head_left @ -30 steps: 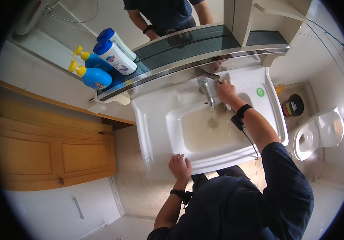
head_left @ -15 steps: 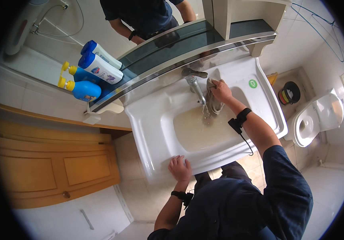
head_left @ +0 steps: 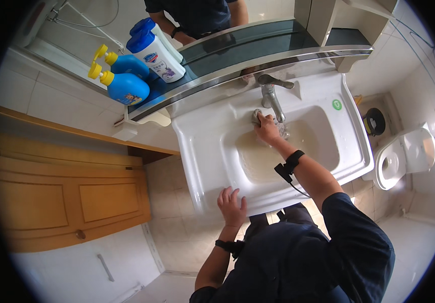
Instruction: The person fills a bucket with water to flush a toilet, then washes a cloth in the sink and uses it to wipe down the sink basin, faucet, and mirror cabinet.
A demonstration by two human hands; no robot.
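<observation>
Right grip (head_left: pixel 268 130) pinches a cloth (head_left: pixel 256 116), left grip (head_left: pixel 233 209) spread; the sink (head_left: pixel 203 151) holds murky water (head_left: pixel 256 160).

A blue bottle (head_left: pixel 129 90) and white bottle (head_left: pixel 159 61) stand on the glassy-looking shelf (head_left: pixel 247 55).

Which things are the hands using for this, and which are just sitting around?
In use:
- grey cloth, under the right hand
- faucet, with water running
- white washbasin, with the left hand at its front edge

Just around:
- blue pump bottle with yellow top
- white bottle with blue cap
- toilet
- wooden door
</observation>
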